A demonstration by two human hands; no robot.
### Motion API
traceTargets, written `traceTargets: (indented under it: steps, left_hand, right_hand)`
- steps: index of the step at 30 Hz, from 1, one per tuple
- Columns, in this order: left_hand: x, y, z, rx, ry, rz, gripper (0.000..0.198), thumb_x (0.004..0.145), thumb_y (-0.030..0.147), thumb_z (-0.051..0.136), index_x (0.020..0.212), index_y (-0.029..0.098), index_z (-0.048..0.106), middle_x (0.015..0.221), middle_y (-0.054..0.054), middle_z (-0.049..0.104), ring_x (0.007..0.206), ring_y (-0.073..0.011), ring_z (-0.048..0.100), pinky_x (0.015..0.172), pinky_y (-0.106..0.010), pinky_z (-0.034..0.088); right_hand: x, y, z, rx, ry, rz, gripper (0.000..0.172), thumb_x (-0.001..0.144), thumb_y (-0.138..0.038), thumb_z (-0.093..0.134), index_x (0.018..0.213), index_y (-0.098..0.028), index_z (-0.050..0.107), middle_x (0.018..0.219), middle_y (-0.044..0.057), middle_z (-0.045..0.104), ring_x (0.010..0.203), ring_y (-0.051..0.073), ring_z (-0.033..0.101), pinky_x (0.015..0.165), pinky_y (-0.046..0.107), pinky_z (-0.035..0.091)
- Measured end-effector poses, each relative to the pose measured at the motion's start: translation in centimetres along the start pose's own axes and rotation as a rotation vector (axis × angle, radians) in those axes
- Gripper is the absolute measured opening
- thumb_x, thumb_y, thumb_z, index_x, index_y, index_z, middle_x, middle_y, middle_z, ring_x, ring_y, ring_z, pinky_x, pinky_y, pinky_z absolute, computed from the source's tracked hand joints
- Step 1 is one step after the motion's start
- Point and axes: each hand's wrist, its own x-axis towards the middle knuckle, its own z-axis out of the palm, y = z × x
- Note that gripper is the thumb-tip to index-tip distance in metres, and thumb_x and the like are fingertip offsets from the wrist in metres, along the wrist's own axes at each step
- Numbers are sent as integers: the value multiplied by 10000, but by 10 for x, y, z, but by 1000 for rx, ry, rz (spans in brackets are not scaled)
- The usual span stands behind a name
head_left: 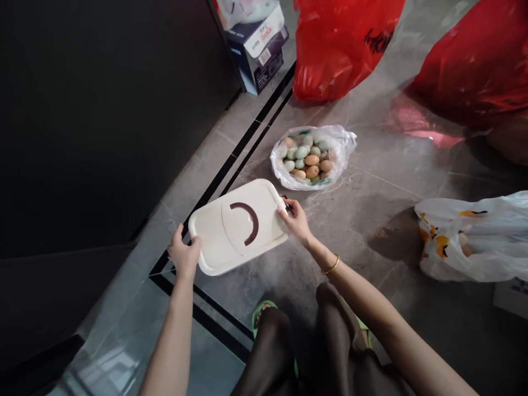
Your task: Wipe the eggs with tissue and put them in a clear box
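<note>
A cream rectangular lidded box [210,231] with rounded corners and a dark brown curved strip on its lid lies tilted in view between my hands. My left hand [184,254] grips its left end, thumb at the lid's edge. At the opposite end, my right hand [295,220] is closed around the side, near a brown clip. The box's sides and underside are hidden. Just beyond it, an open white plastic bag [342,144] on the floor holds several eggs [312,160], some pale green and some brown.
Red plastic bags [338,49] [482,66] stand farther back. At right is a white bag with orange prints [474,242]. Cartons [259,49] are stacked beside a dark panel [103,121] on the left. My legs and green slippers [264,313] are below, on grey tiles.
</note>
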Motion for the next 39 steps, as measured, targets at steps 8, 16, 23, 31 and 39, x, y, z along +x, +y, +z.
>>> traceTargets:
  steps: [8,16,23,31,39]
  left_hand:
    - [69,145,52,104,-578,534,398,807,405,618,1111,164,703,1228,-120,662,1204,-299,560,1095,-425,364]
    - [76,204,91,19,-943,11,624,577,558,823,1024,130,748,962,-105,741,849,-266,668,714,-325,547]
    - [74,192,89,-41,-852,-41,621,579,531,840,1050,138,739,1087,-123,704,955,-264,650,794,-328,532]
    - [82,186,97,-46,-972,-108,636,609,530,824,1088,134,687,995,-106,706,895,-249,655,798,-334,526]
    - [58,106,32,65,-255,283,548,890,509,529,1322,172,537,1410,-133,511,1333,-246,445,1153,-386,293]
  right_hand:
    - [-36,-5,-7,-20,23,-8,709,788,-448,673,1391,-195,398,1440,146,438,1336,263,415,1143,453,317]
    - [-62,1,-20,99,-46,184,434,833,-430,662,1232,-277,586,1378,95,515,1322,256,448,1123,475,352]
    - [-54,-3,-24,152,-65,262,388,810,-407,693,1175,-289,630,1329,94,540,1289,267,475,1103,479,374]
    - [-49,-6,-18,140,-39,303,652,782,-309,654,1369,-247,376,1340,116,486,1276,268,453,1114,491,353]
    - [-23,-3,-22,23,-84,242,741,736,-508,708,1384,-275,435,1439,108,428,1367,298,354,1154,536,255]
